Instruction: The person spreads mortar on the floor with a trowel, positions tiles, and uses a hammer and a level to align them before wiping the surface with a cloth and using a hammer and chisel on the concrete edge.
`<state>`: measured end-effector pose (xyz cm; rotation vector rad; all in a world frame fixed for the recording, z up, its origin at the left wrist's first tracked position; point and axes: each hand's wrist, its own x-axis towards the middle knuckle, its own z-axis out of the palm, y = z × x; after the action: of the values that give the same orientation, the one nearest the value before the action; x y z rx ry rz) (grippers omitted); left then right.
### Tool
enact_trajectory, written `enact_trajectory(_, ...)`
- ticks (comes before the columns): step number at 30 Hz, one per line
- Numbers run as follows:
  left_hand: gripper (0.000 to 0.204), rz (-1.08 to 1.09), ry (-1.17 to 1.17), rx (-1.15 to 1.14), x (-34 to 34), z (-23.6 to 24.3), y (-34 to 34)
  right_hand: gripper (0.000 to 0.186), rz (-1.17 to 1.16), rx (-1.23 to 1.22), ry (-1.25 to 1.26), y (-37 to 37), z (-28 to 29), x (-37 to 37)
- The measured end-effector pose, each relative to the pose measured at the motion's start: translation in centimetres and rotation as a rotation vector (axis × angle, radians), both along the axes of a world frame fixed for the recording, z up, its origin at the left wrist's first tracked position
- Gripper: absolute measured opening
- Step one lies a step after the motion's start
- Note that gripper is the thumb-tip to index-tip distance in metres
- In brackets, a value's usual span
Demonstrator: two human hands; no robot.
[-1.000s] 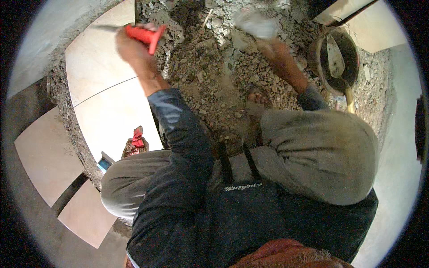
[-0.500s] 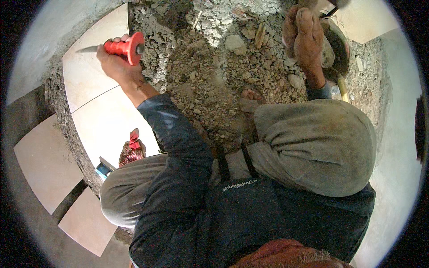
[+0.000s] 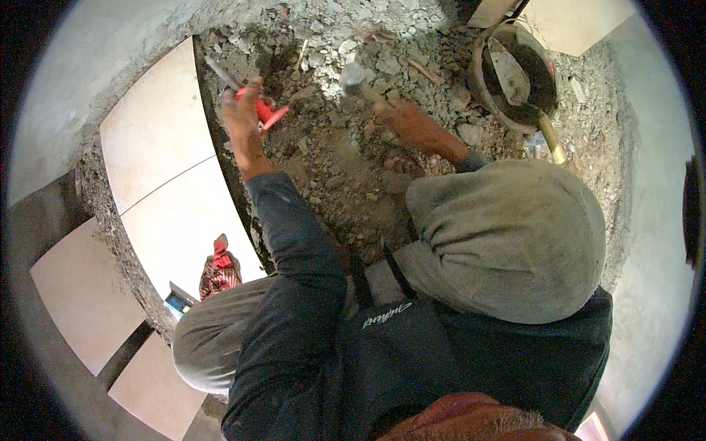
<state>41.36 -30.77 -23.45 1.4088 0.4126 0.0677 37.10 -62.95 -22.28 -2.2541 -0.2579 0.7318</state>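
My left hand (image 3: 243, 121) is wrapped round the red hand-guard grip of a chisel (image 3: 220, 72), beside the edge of the laid tiles. The chisel's grey blade slants up and left toward the rubble at the tile edge. In my right hand (image 3: 408, 123) is a hammer (image 3: 354, 76), held by its handle, with its pale metal head over the rubble to the right of the chisel. Motion smears the hammer a little. Two pale floor tiles (image 3: 158, 125) lie side by side to the left of my left hand.
Broken rubble and soil (image 3: 338, 169) cover the ground ahead. A bucket (image 3: 482, 81) with a trowel (image 3: 515, 81) stands at the far right. A striped red cloth (image 3: 220, 272) and a small blue object (image 3: 179, 303) lie by my left knee. Loose tiles (image 3: 88, 294) lie further left.
My left hand has moved right with the chisel, from over the tile to the rubble edge. My right hand has come down and left from beside the bucket, and the hammer now shows clearly.
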Motion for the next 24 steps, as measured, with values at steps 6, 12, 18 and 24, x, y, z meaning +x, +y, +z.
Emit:
enact_trajectory(6,0.039,-0.156,0.070,0.545,-0.3,-9.6,-0.4,0.044,-0.294,0.239,-0.672,-1.9,6.6,3.4)
enact_trajectory(12,0.056,-0.377,0.377,0.562,0.8,-6.3,-4.2,0.044,-0.218,-0.234,-0.722,-8.3,-7.5,2.6)
enact_trajectory(18,0.074,-0.253,0.265,0.594,0.4,-10.3,-2.3,0.056,-0.280,0.088,-0.395,-5.8,-6.5,1.5)
enact_trajectory(24,0.048,-0.113,0.105,0.053,-2.9,-1.9,-1.8,0.035,-0.442,0.529,-0.439,-4.1,3.2,3.9)
